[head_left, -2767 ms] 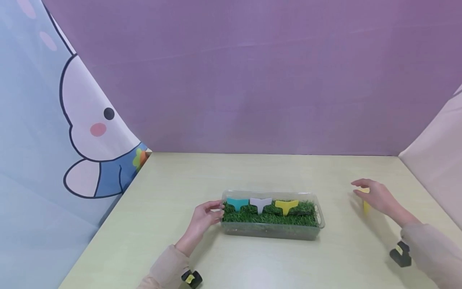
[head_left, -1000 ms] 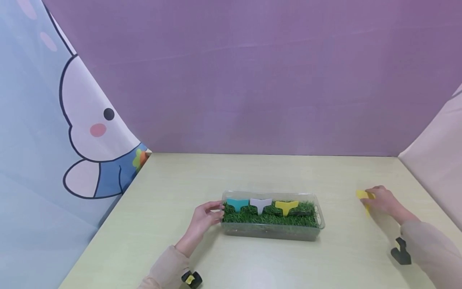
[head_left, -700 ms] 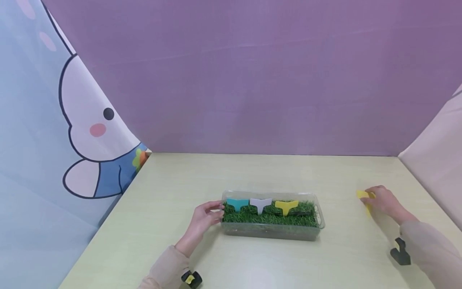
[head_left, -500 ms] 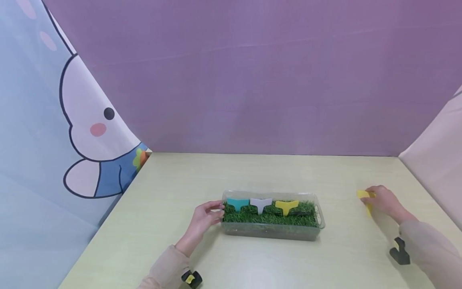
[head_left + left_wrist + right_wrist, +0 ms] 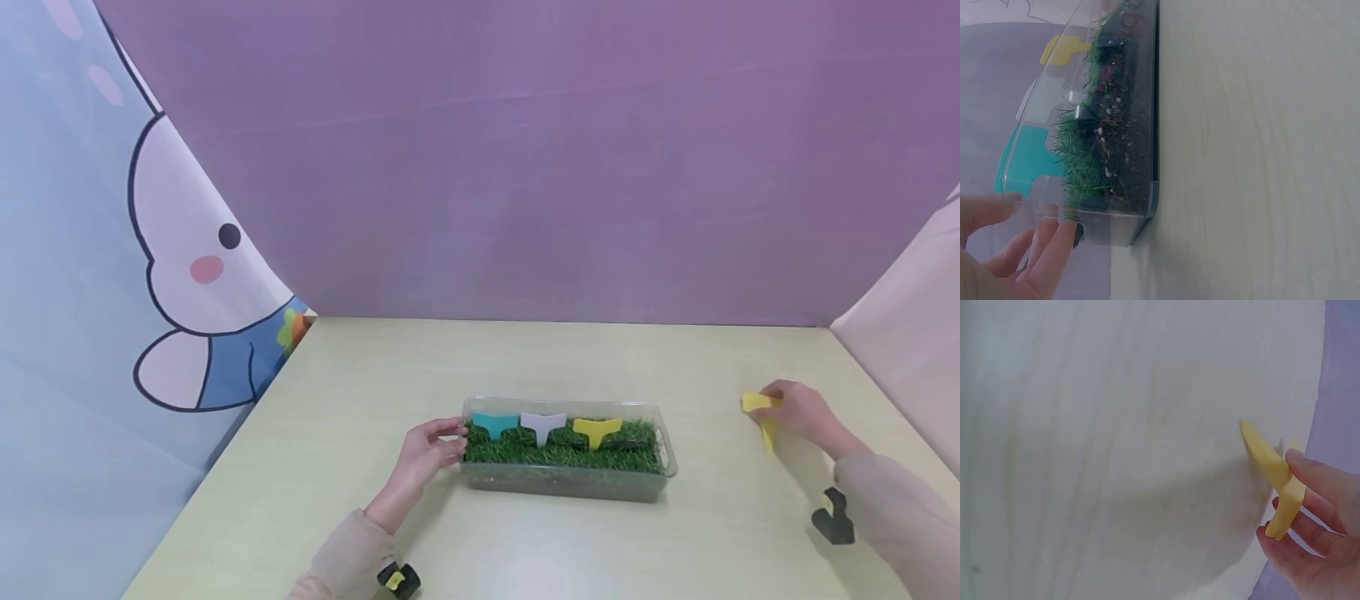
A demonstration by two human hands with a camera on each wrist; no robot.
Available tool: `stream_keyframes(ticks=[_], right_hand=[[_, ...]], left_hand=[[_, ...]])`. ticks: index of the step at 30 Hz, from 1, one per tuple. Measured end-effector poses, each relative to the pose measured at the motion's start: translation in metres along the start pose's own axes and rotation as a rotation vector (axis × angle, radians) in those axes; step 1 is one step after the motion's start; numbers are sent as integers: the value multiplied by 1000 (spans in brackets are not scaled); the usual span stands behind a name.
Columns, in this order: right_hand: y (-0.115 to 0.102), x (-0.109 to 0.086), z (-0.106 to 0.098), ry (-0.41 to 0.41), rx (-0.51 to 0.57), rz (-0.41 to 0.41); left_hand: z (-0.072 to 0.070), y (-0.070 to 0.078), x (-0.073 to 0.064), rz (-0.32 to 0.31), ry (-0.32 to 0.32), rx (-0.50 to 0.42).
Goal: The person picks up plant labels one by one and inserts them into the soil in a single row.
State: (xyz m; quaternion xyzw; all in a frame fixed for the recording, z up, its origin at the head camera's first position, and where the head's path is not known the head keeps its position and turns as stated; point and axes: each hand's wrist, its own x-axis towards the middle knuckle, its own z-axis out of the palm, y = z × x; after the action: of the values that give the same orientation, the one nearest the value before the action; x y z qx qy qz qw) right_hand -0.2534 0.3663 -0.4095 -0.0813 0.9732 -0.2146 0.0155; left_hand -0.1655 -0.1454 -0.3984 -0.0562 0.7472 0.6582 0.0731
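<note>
A long clear plastic planter box point(image 5: 562, 482) with green grass and dark soil stands at the table's centre. Three T-shaped plant labels rise from the grass: a teal label point(image 5: 495, 424), a pale lilac label point(image 5: 543, 426) and a yellow label point(image 5: 597, 431). My left hand point(image 5: 422, 461) holds the box's left end; in the left wrist view its fingers point(image 5: 1054, 253) lie against the end wall and rim. Off to the right, my right hand point(image 5: 802, 414) pinches another yellow plant label point(image 5: 1280, 478) between thumb and fingers, its stem pointing away from the palm.
The pale wood table point(image 5: 570, 550) runs back to a purple cloth point(image 5: 555, 167). A cartoon-printed cloth point(image 5: 180, 250) hangs on the left and a pale cloth point(image 5: 922, 308) on the right. Black wrist cameras sit under both sleeves.
The held yellow label has turned in my right hand since the oldest frame, so its head now shows left of the fingers. My left hand and the box have stayed put.
</note>
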Motion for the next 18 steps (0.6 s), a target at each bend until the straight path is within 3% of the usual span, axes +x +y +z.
stream_keyframes(ticks=[18], right_hand=[[-7,-3,-22,-23,18,-61]], left_hand=[[0,1,-1,-6,2,-1]])
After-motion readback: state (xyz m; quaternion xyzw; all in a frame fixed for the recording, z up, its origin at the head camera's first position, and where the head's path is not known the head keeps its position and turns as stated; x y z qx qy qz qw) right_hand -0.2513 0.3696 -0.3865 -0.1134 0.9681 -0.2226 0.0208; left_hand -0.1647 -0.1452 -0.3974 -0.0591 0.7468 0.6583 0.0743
